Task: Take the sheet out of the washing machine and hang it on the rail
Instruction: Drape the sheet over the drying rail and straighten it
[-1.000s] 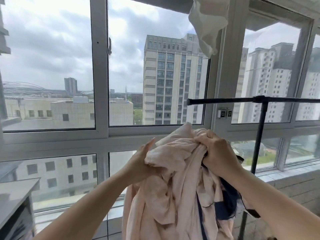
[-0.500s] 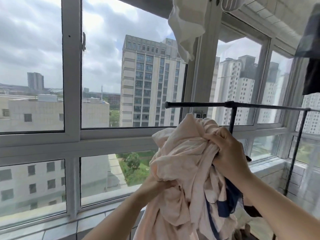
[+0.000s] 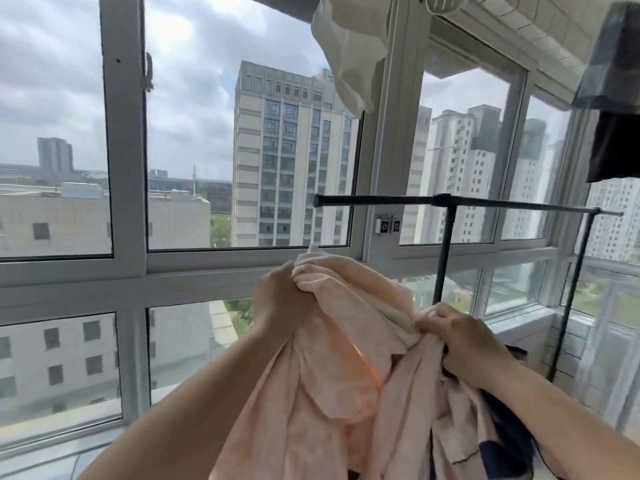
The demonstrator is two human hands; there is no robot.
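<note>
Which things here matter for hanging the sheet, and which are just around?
Job:
pink sheet, bunched, gripped by left hand and right hand
black rail, bare, beyond the sheet

Around:
white cloth hanging overhead
dark garment hanging at right
window frame

The sheet (image 3: 322, 393) is soft, matt pink cloth, creased; the rail (image 3: 381, 199) is smooth, dark matt metal.

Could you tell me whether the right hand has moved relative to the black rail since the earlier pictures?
Yes. The right hand, gripping the pink sheet, has dropped lower beneath the black rail, while the left hand has risen.
</note>
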